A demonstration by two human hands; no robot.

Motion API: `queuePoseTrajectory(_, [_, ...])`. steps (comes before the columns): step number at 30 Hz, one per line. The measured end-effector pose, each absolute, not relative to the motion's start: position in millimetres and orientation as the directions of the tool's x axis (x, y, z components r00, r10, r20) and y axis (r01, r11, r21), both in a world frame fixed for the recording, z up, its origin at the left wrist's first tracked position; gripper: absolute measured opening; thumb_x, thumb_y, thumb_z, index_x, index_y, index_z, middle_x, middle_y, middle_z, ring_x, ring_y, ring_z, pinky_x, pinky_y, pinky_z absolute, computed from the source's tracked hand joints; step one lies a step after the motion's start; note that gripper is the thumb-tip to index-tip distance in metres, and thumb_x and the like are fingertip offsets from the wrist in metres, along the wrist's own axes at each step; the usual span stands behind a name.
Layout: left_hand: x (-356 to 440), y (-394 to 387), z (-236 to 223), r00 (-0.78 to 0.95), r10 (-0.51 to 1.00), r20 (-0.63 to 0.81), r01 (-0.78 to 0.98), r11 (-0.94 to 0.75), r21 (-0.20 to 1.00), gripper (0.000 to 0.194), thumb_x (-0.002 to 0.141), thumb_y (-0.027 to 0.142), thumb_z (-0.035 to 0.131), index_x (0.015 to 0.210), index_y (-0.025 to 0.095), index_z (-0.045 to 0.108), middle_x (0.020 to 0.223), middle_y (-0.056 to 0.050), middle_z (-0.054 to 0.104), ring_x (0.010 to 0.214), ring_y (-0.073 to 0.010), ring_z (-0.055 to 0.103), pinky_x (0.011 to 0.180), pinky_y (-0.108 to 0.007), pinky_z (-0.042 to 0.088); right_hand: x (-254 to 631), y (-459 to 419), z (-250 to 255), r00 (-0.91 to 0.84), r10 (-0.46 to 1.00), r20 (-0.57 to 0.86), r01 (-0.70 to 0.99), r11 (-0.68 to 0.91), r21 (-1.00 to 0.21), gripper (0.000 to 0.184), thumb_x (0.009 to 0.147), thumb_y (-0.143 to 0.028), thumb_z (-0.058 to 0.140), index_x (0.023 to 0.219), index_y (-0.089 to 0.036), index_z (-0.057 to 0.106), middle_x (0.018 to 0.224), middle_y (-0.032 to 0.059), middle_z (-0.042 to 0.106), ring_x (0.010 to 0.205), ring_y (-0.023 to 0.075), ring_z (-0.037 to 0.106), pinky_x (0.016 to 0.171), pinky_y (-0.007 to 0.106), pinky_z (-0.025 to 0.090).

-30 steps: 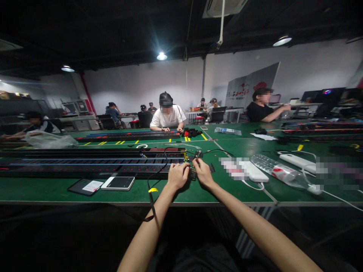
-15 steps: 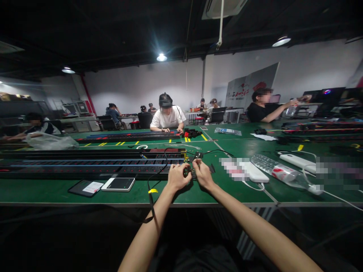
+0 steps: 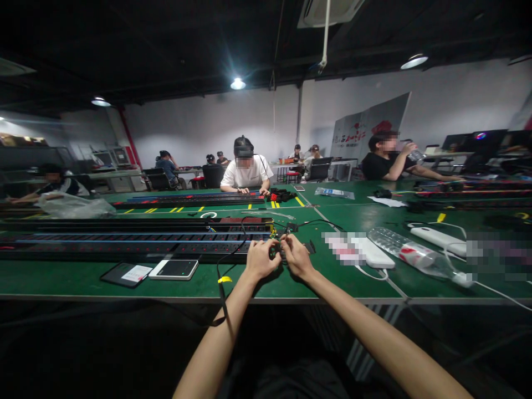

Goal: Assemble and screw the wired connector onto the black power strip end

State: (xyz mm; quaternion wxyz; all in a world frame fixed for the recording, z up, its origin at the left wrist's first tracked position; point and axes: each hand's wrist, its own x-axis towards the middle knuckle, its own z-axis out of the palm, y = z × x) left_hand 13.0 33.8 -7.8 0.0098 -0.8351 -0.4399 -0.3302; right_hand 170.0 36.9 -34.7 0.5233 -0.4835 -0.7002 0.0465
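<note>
Our left hand (image 3: 261, 259) and right hand (image 3: 296, 255) are curled closed, both gripping a small dark wired component (image 3: 284, 255) that sits between them, partly hidden by our fingers. It lies low over the green workbench (image 3: 62, 282), just beside the end of a long black power strip (image 3: 137, 244). A thin black cable (image 3: 230, 252) with a yellow tag runs past our left hand.

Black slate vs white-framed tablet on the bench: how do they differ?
The white-framed tablet has a pale rim around a dark screen; the black slate is dark throughout. The slate carries a white paper slip; the tablet carries nothing visible. Both lie flat on the green table, left of the left hand.
</note>
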Motion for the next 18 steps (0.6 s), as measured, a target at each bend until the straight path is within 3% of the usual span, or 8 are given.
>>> queuePoseTrajectory(10, [13, 36, -10, 0.395, 0.718, 0.574, 0.740, -0.619, 0.265, 0.031, 0.084, 0.031, 0.061, 0.114, 0.024, 0.061, 0.105, -0.002, 0.073, 0.095, -0.0230, 0.064, 0.089, -0.039, 0.039, 166, 34, -30, -0.090, 0.754, 0.650, 0.646, 0.541, -0.538, 0.033, 0.099, -0.045, 0.036, 0.099, -0.022, 0.059, 0.100, 0.0079, 0.067, 0.086, 0.0220, 0.064, 0.075, 0.030, 0.046])
queuePoseTrajectory(14, [13, 34, -9, 0.396, 0.721, 0.569, 0.735, -0.620, 0.274, 0.029, 0.083, 0.031, 0.061, 0.111, 0.027, 0.062, 0.101, 0.000, 0.073, 0.095, -0.0219, 0.064, 0.089, -0.038, 0.039, 171, 43, -34, 0.072, 0.789, 0.610, 0.563, 0.473, -0.678, 0.037, 0.096, -0.050, 0.037, 0.093, -0.021, 0.060, 0.085, 0.0065, 0.069, 0.080, 0.0222, 0.065, 0.072, 0.030, 0.046])
queuePoseTrajectory(18, [13, 35, -10, 0.395, 0.711, 0.581, 0.730, -0.627, 0.271, 0.027, 0.082, 0.030, 0.061, 0.109, 0.026, 0.063, 0.101, 0.001, 0.073, 0.094, -0.0213, 0.064, 0.090, -0.038, 0.039, 179, 60, -45, 0.200, 0.888, 0.414, 0.380, 0.319, -0.868, 0.043, 0.087, -0.062, 0.045, 0.076, -0.021, 0.055, 0.064, 0.0016, 0.062, 0.053, 0.0168, 0.056, 0.052, 0.026, 0.041])
